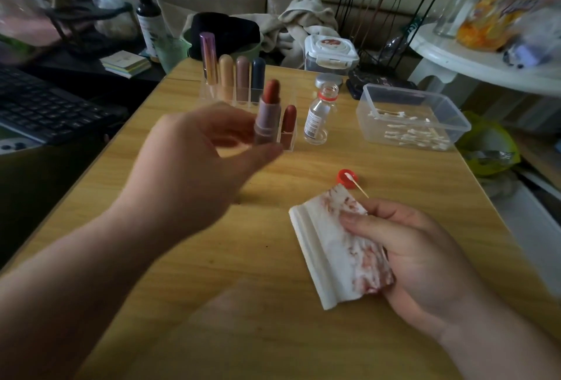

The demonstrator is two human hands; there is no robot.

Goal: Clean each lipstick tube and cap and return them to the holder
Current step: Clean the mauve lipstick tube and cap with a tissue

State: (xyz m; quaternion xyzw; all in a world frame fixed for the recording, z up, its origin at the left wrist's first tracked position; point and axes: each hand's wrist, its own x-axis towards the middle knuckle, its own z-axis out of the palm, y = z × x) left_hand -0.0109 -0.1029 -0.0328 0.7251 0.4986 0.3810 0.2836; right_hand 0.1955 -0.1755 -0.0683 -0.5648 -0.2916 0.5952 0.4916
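My left hand [197, 164] pinches an uncapped lipstick tube [267, 112] with a red-brown bullet, holding it upright just in front of the clear holder [209, 96]. The holder keeps a purple-gold lipstick [209, 56], a peach one [226, 76], a mauve one [242, 77], a dark blue one [258, 73] and a red-brown one [288, 126] at its near end. My right hand [419, 261] grips a folded white tissue [337, 246] stained red, together with a cotton swab [356, 184].
A small glass bottle [320, 112] stands open beside the holder, its red cap [346, 177] lying on the wooden table [212, 258]. A clear tub of cotton swabs [413, 115] sits at the right. A keyboard [45, 106] lies off the table's left edge.
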